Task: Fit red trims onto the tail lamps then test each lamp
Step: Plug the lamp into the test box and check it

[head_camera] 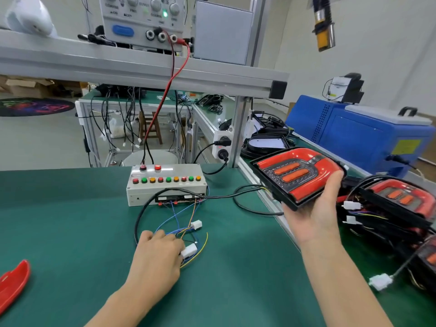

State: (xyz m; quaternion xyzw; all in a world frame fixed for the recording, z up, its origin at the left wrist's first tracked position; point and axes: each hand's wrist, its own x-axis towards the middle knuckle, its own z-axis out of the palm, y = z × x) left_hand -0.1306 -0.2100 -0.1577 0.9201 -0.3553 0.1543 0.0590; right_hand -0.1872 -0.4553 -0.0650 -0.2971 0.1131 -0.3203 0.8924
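Two hands busy: my left hand (157, 258) pinches a white plastic connector (189, 251) on the green tabletop (59, 220); right hand (313, 208) grip holds a red-trimmed black tail lamp (298, 174).

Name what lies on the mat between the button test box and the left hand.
In the head view, loose coloured wires and a white connector lie between the test box and the left hand.

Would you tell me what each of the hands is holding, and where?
Right hand grips tail lamp from beneath its near edge; left hand pinches white connector at its end.
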